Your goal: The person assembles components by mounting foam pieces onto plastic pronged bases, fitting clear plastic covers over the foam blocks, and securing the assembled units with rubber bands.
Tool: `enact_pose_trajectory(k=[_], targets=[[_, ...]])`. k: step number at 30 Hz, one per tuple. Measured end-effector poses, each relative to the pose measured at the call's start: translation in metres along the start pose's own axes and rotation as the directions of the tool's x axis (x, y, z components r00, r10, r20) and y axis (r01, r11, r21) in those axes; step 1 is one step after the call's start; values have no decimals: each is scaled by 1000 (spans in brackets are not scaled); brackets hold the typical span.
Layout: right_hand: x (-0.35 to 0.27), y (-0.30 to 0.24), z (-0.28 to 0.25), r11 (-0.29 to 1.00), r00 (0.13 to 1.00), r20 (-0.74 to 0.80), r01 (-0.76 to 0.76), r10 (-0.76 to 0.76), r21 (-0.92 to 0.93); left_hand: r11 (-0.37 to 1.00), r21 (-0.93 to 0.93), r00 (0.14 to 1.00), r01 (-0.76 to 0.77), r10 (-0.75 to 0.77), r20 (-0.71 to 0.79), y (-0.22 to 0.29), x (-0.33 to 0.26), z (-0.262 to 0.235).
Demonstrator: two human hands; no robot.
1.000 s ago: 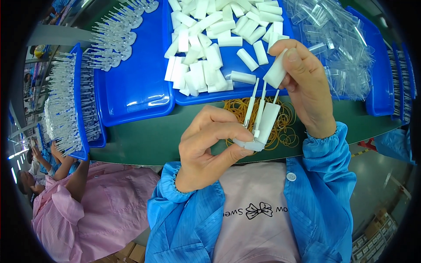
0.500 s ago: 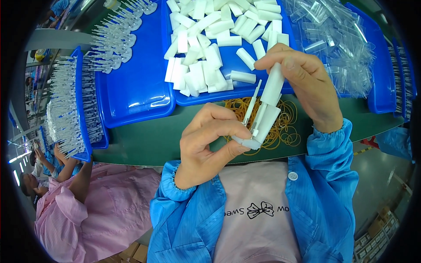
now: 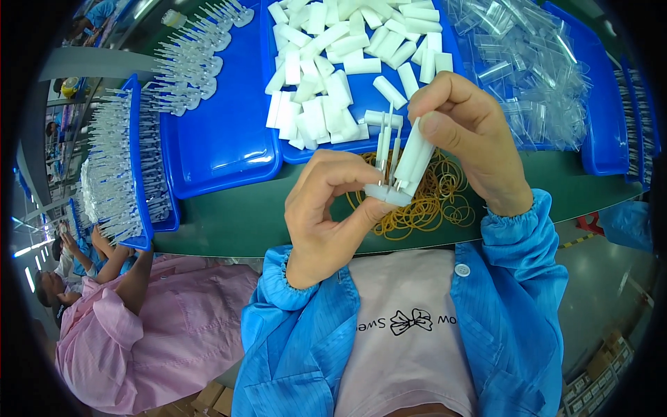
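Between its thumb and fingers my left hand [image 3: 321, 215] pinches a flat translucent white base [image 3: 388, 195] with several thin rods [image 3: 383, 142] standing up from it. My right hand [image 3: 476, 135] is closed on the upper end of a white half-round sleeve [image 3: 415, 161]. This sleeve stands on the base at the right of the bare rods, its lower end near my left thumb. Whether a rod runs inside the sleeve is hidden. Just beyond the rods, a loose white sleeve piece [image 3: 375, 117] lies in the tray.
Yellow rubber bands [image 3: 451, 191] lie under my hands on the green table [image 3: 229, 226]. Beyond are a blue tray [image 3: 295, 154] of white pieces and clear plastic sleeves [image 3: 542, 90]. More rodded parts [image 3: 114, 167] fill trays at the left, where a person in pink [image 3: 160, 326] sits.
My right hand has come down slightly, and the white sleeve stands lower on the base. The base has risen and turned a little, showing more bare rods.
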State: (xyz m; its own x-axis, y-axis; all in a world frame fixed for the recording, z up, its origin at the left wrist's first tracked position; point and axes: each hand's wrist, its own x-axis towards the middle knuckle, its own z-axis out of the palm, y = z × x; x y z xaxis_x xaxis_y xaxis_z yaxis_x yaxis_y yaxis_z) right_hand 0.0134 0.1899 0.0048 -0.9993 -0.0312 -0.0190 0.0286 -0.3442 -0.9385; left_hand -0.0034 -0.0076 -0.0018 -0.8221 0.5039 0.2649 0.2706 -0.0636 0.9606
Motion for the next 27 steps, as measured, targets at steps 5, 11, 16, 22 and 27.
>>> enact_pose_trajectory(k=[5, 11, 16, 22, 27], targets=[[-2, -2, 2, 997, 998, -16, 61, -62, -54, 997, -52, 998, 53, -55, -33, 2, 1, 5], [-2, -3, -1, 1000, 994, 103, 23, -21, -17, 1000, -13, 1000, 16, -16, -25, 1, 0, 5], [-2, -2, 0, 998, 994, 96, -57, 59, -28, 999, -45, 998, -2, -1, -59, 1, -2, 5], [12, 8, -4, 874, 963, -12, 240, -271, -423, 999, -45, 985, 21, -28, -170, -1, -1, -11], [24, 27, -12, -101, 856, 210, 184, -472, -978, 992, -121, 967, -27, -5, -255, -5, 1, -24]])
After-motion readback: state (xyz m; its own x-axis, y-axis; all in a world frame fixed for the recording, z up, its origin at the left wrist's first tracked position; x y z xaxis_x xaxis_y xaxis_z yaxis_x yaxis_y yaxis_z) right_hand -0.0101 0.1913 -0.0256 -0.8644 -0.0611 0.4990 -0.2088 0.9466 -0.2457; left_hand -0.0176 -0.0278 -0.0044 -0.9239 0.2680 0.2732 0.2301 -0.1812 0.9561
